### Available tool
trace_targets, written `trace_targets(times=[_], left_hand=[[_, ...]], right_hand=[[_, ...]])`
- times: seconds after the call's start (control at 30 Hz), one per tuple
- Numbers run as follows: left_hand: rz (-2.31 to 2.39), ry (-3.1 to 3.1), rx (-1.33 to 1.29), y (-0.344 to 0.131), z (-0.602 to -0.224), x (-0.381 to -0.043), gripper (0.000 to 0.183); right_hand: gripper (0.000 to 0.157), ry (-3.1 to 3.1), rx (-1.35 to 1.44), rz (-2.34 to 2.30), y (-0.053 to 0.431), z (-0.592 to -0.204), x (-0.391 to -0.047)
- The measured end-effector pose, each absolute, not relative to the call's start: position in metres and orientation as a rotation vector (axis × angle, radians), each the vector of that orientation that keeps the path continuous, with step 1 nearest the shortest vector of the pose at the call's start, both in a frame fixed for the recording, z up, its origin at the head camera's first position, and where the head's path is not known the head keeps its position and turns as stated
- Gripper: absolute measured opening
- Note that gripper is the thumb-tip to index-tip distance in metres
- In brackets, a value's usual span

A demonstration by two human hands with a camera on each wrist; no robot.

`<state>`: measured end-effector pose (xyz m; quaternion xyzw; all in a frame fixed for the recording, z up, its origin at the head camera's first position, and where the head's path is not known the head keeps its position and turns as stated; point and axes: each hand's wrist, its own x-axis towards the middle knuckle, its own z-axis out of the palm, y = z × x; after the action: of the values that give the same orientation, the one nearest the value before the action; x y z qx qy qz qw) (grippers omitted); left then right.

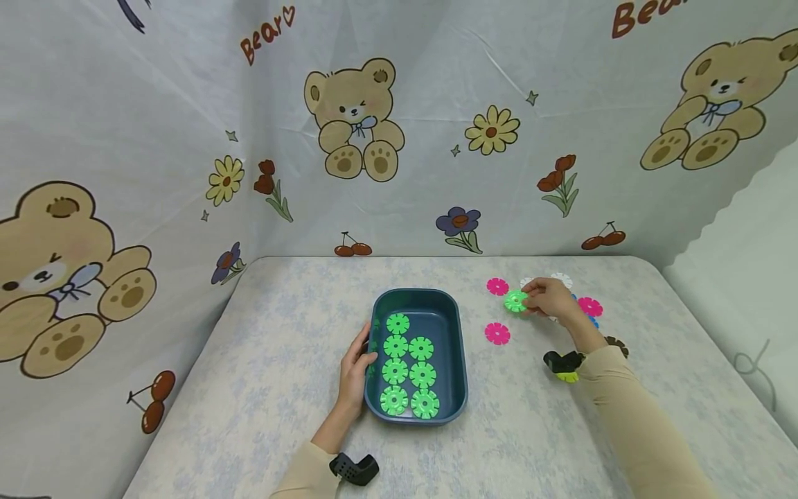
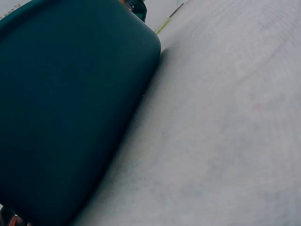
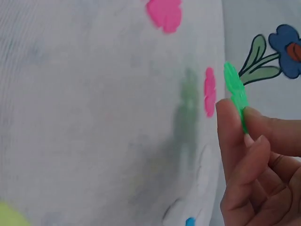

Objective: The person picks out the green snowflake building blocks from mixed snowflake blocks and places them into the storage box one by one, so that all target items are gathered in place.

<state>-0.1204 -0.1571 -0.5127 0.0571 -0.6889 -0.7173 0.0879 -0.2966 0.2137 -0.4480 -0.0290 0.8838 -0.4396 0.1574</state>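
My right hand (image 1: 551,299) pinches a green notched plastic disc (image 1: 515,301) between thumb and fingers at the right of the table. In the right wrist view the green disc (image 3: 236,89) stands on edge in the fingertips, raised above the table, its shadow falling beside it. With the thumb over the rim and the fingers along the outer wall, my left hand (image 1: 354,371) holds the left side of a dark blue plastic basin (image 1: 463,360). Several green discs (image 1: 395,371) lie flat inside it in two columns. The basin's outer wall (image 2: 70,103) fills much of the left wrist view.
Pink discs (image 1: 497,333) lie between the basin and my right hand. Around and behind that hand are a white disc (image 1: 562,280), another pink disc (image 1: 589,307), blue pieces and a brown disc (image 1: 616,345). A yellow disc (image 1: 567,378) lies under my right wrist. A bear-print cloth (image 1: 424,208) hangs behind.
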Motion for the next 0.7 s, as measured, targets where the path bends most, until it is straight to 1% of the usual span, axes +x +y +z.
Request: trace_targets(times=[0.13,0.33,0.5,0.7], left_hand=[[-2.136,-2.050,0.168,-0.157,-0.513,-0.120,0.058],[-2.141,-2.043,0.170,-0.156,-0.513,-0.121,0.057],[-2.142,-2.041,0.170,-0.156,-0.513,-0.121,0.058],[-2.136,-2.045,0.176,-0.156,-0.513,-0.121,0.058]], right_hand=[[0.036,2.473,-0.154,-1.293,0.203,-0.437,-0.295],[0.035,2.434,-0.298,-1.303,0.179,-0.416,-0.289],[0.026,2.429,-0.516,-1.276,0.151,-0.401,-0.286],[0.016,2.355,-0.800,-1.177,0.112,-0.396,-0.288]])
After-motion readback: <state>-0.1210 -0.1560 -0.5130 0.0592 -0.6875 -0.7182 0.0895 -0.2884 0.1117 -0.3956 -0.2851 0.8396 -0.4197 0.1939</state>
